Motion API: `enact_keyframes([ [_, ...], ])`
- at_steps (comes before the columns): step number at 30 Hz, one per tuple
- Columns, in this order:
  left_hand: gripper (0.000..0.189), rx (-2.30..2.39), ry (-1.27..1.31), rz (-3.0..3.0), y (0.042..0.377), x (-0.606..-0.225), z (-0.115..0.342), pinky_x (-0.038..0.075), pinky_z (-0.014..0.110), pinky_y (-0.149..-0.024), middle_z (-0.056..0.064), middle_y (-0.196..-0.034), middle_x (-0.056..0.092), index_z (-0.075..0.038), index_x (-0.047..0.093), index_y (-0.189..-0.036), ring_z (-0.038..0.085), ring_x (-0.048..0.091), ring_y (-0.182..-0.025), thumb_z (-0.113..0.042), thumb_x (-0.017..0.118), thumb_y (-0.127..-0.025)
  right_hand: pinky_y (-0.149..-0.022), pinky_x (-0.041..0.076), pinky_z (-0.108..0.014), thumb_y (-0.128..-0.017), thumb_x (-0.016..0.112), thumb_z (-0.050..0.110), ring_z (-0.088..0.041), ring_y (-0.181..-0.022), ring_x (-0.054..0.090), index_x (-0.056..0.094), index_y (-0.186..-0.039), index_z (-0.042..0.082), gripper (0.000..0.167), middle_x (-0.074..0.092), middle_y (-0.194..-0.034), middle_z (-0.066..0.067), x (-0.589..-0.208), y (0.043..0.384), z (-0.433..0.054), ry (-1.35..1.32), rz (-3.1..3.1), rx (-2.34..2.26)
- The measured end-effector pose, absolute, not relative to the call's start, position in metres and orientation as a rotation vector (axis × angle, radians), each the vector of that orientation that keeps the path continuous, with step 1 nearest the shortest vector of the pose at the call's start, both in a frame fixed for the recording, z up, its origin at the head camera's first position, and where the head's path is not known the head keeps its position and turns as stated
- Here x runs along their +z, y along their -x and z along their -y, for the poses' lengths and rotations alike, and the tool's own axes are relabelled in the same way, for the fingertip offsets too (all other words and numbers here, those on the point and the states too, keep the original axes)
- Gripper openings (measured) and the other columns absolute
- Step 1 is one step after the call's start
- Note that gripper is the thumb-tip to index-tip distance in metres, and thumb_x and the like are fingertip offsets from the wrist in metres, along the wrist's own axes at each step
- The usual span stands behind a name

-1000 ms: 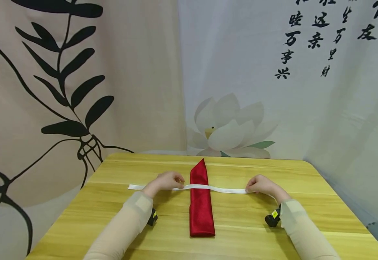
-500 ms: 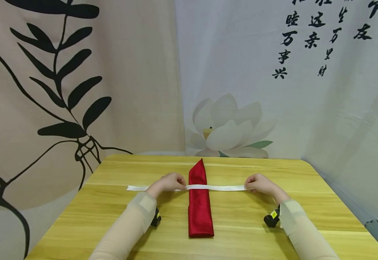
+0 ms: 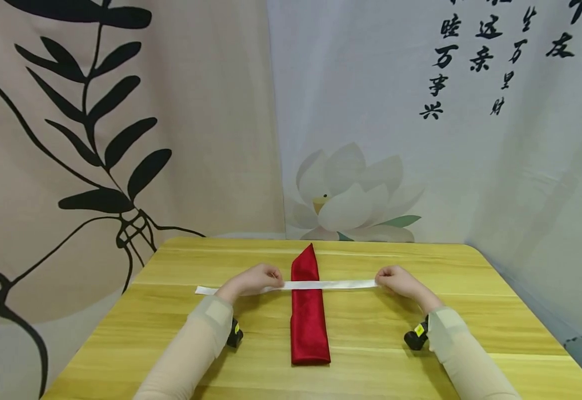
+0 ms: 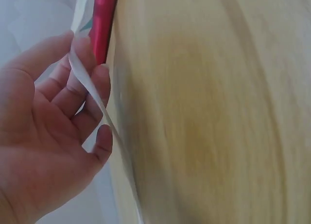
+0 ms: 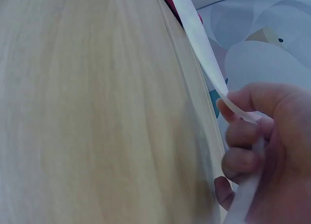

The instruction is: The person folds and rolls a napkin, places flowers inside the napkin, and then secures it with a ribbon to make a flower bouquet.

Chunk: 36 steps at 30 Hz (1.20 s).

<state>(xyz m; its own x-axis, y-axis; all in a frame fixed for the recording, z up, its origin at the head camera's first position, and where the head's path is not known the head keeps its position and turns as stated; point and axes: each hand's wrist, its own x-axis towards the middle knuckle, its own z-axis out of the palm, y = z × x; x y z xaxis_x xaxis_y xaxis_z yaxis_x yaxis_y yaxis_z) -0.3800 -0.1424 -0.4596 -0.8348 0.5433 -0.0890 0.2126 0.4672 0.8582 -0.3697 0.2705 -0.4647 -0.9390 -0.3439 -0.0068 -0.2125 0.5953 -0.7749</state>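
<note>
A long white ribbon point(image 3: 343, 284) is stretched from side to side over a folded red cloth point(image 3: 310, 328), which lies lengthwise on the table. Left of the cloth, my left hand point(image 3: 256, 279) pinches the ribbon between thumb and forefinger; a loose tail runs on to the left. In the left wrist view the ribbon point(image 4: 90, 84) passes across the curled fingers of that hand point(image 4: 53, 112). On the other side my right hand point(image 3: 402, 282) pinches the ribbon, and in the right wrist view its end point(image 5: 245, 195) hangs down past the palm.
The wooden table point(image 3: 211, 344) has rounded far corners. Right behind it hangs a pale curtain point(image 3: 221, 111) printed with dark leaves, a lotus and black characters. A small black device point(image 3: 416, 337) is strapped at the right wrist, another point(image 3: 235, 333) at the left.
The ribbon between my hands has gone from wavy to straight and sits slightly higher in the head view. My left hand has shifted a little left since half a second ago.
</note>
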Motion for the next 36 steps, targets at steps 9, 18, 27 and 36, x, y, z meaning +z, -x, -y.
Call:
enact_keyframes([
  [9,0.022,1.348,-0.572,-2.269,0.376,-0.458,0.165,0.032,0.024,-0.053,0.003,-0.064,0.048,0.008,0.066,-0.092,0.014,0.038,-0.057,-0.013,0.068,-0.09,-0.061,0.037,-0.033,-0.097,0.055,0.011,-0.018,-0.066,0.041,0.063,-0.09,-0.001,0.016,0.055,-0.078,-0.008,-0.469,0.374,-0.269,0.447,-2.741,-1.235],
  [18,0.033,1.324,-0.536,-2.307,0.377,-0.454,0.202,0.033,0.03,-0.063,0.004,-0.063,0.043,0.011,0.062,-0.089,0.018,0.037,-0.06,-0.021,0.065,-0.094,-0.054,0.032,-0.028,-0.097,0.06,0.021,-0.013,-0.056,0.034,0.061,-0.084,0.002,0.022,0.045,-0.066,-0.002,-0.468,0.374,-0.271,0.397,-2.737,-1.226],
  [27,0.03,1.324,-0.492,-2.374,0.371,-0.454,0.245,0.039,0.034,-0.07,0.003,-0.066,0.046,0.001,0.054,-0.076,0.019,0.042,-0.064,-0.02,0.061,-0.096,-0.058,0.033,-0.031,-0.093,0.065,0.025,-0.016,-0.062,0.038,0.064,-0.085,0.003,0.024,0.058,-0.078,-0.006,-0.469,0.375,-0.274,0.406,-2.734,-1.205],
  [36,0.032,1.152,-0.457,-2.549,0.369,-0.453,0.274,0.033,0.028,-0.057,0.001,-0.063,0.047,-0.001,0.056,-0.075,0.016,0.038,-0.057,-0.025,0.062,-0.096,-0.056,0.034,-0.029,-0.091,0.067,0.028,-0.015,-0.06,0.038,0.067,-0.085,0.003,0.026,0.06,-0.077,-0.006,-0.467,0.376,-0.273,0.397,-2.713,-1.188],
])
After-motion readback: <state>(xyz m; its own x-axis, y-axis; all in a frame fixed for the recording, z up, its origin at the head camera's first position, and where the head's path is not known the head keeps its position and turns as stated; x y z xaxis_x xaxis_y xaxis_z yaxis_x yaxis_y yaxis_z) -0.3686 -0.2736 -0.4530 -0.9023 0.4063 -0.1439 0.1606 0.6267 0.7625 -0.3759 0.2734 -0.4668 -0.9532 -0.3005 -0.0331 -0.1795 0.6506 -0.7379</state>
